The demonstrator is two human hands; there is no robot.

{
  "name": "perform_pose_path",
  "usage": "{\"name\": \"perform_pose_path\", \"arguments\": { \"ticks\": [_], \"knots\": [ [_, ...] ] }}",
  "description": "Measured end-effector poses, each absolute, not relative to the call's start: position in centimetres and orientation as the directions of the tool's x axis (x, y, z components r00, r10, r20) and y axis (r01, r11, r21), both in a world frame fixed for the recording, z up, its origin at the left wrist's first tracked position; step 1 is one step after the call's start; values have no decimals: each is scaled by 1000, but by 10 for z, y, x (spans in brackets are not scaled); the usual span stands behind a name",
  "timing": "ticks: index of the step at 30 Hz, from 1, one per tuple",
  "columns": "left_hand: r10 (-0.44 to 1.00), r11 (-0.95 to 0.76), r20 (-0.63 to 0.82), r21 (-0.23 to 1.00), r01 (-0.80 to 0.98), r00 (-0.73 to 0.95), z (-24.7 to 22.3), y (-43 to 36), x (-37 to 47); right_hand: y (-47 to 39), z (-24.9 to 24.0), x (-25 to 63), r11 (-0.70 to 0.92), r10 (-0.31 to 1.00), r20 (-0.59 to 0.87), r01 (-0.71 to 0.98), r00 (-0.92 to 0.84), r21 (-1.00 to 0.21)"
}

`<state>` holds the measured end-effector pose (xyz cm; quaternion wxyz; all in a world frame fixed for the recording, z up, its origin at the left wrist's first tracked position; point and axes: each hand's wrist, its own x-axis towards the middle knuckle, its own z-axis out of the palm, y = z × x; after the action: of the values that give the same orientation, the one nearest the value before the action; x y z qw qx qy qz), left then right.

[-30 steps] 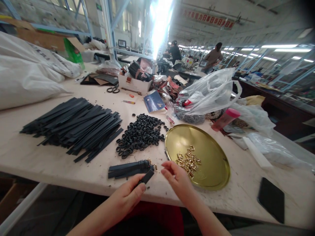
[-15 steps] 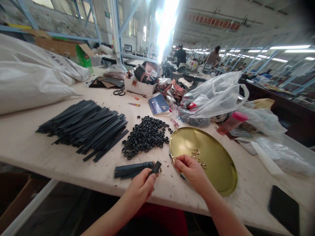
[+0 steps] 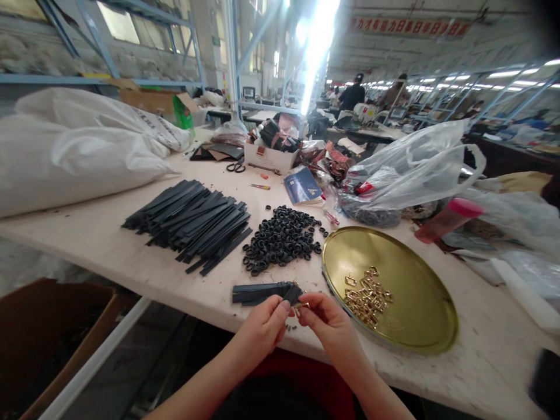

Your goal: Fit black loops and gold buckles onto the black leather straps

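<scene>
Near the table's front edge, my left hand (image 3: 268, 322) pinches a black strap (image 3: 292, 294) between thumb and fingers. Close against it, my right hand (image 3: 322, 315) is closed on a small gold buckle (image 3: 301, 305), which meets the strap's end; whether the strap passes through it I cannot tell. Just behind my left hand lies a small stack of black straps (image 3: 258, 291). Beyond that is a heap of small black loops (image 3: 282, 239). To the right, several gold buckles (image 3: 367, 297) lie on a round gold tray (image 3: 420, 280).
A large pile of black strips (image 3: 188, 219) lies left of the loops. Farther back are scissors (image 3: 236, 166), a blue booklet (image 3: 303, 185) and a white box (image 3: 269, 157). A clear plastic bag (image 3: 406, 169) and a pink-capped jar (image 3: 450, 219) stand right; a white sack (image 3: 83, 151) fills the left.
My right hand has moved left from the tray's edge to my left hand, carrying a gold buckle. The view has swung left, so the table's things appear farther right.
</scene>
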<state>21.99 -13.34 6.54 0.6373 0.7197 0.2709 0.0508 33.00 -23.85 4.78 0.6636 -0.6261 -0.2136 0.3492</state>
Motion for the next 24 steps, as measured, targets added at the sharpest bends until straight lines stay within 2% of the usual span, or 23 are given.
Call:
{"name": "perform_pose_path", "arguments": {
  "ticks": [2,6,9,12,14,16,20,24],
  "knots": [
    [449,-138,-218,941,308,867,66,-132,214,-238,52,330,32,702,-250,-380,667,-925],
    [386,-398,-131,869,293,913,65,-130,203,-234,53,325,95,697,-456,-701,553,-707],
    [372,-490,-137,811,319,918,64,-129,201,-233,50,319,82,716,-496,-765,491,-639],
    [362,-481,-144,818,317,921,66,-129,203,-233,46,314,95,722,-493,-777,484,-623],
    [353,-432,-151,849,304,923,67,-130,204,-233,45,311,101,719,-486,-766,497,-634],
    [355,-378,-147,880,286,923,69,-132,205,-232,43,307,91,719,-440,-700,538,-709],
    [400,-293,-163,910,294,902,67,-134,206,-233,38,300,15,717,-290,-429,634,-903],
    [348,-102,-265,943,318,899,58,-133,207,-235,33,301,-67,724,-199,-220,661,-973]
  ]
}}
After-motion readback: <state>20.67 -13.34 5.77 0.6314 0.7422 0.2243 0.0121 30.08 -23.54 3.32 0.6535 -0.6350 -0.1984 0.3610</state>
